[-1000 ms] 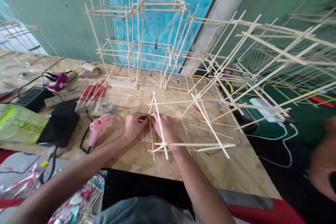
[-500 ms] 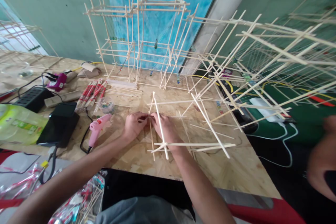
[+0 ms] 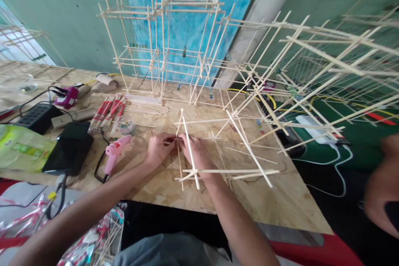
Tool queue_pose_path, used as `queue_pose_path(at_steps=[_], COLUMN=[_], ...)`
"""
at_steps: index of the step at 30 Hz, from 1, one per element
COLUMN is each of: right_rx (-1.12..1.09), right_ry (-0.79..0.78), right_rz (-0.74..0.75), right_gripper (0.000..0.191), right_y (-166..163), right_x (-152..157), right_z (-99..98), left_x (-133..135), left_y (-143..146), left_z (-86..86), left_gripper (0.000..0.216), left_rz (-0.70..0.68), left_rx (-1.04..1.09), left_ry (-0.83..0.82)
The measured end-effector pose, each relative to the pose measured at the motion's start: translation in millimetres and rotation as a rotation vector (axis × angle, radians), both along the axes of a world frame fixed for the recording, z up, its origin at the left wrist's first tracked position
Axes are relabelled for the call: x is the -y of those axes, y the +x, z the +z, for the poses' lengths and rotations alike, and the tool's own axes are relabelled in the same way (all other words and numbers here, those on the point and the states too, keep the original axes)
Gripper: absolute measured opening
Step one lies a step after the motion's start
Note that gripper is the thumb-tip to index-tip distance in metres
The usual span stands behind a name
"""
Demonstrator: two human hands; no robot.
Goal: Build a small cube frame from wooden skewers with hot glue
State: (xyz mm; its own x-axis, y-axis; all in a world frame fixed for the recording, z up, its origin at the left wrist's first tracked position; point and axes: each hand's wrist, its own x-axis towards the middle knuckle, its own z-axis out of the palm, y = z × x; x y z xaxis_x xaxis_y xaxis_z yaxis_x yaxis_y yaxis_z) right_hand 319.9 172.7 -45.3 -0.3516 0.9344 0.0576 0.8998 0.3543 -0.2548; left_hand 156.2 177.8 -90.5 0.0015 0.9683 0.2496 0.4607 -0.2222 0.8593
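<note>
In the head view a small open frame of thin wooden sticks (image 3: 237, 171) stands on the chipboard table. My left hand (image 3: 160, 149) is closed in a pinch at its left side, at a joint where a wooden stick (image 3: 180, 162) crosses another. Reaching through the frame, my right hand (image 3: 198, 154) pinches at the same joint from the other side, fingertips close to the left ones. Fingers partly cover what lies between them. A pink glue gun (image 3: 114, 153) rests on the table left of my left hand, near a clear tub of beads (image 3: 126, 127).
Tall stick lattices (image 3: 162, 50) with hanging beads stand behind; another lattice (image 3: 311, 79) extends right. Red-wrapped stick bundles (image 3: 107, 110), a black box (image 3: 67, 147), a power strip (image 3: 39, 116) and a yellow-green bottle (image 3: 21, 147) are on the left. Another person's arm (image 3: 382, 187) shows at right.
The view has shifted very slightly. Both hands keep their pinch at the same joint, and the frame has not visibly moved.
</note>
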Motion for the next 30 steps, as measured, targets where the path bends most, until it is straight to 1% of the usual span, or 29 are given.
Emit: queue_pose_path(at_steps=[9, 20, 30], right_rx=[-0.012, -0.055, -0.095], right_ry=[0.005, -0.019, -0.021], right_rz=[0.006, -0.022, -0.030], right_gripper=[0.022, 0.022, 0.024], right_y=[0.6, -1.1, -0.6], right_x=[0.7, -0.4, -1.9], right_z=[1.3, 4.8, 4.5], left_x=[1.1, -1.2, 0.1], left_y=[1.0, -0.6, 0.1], left_z=[2.5, -1.9, 2.3], left_gripper=[0.017, 0.018, 0.016], left_rz=[-0.002, 0.008, -0.006], left_rx=[0.023, 0.073, 0.113], left_ry=[-0.015, -0.077, -0.092])
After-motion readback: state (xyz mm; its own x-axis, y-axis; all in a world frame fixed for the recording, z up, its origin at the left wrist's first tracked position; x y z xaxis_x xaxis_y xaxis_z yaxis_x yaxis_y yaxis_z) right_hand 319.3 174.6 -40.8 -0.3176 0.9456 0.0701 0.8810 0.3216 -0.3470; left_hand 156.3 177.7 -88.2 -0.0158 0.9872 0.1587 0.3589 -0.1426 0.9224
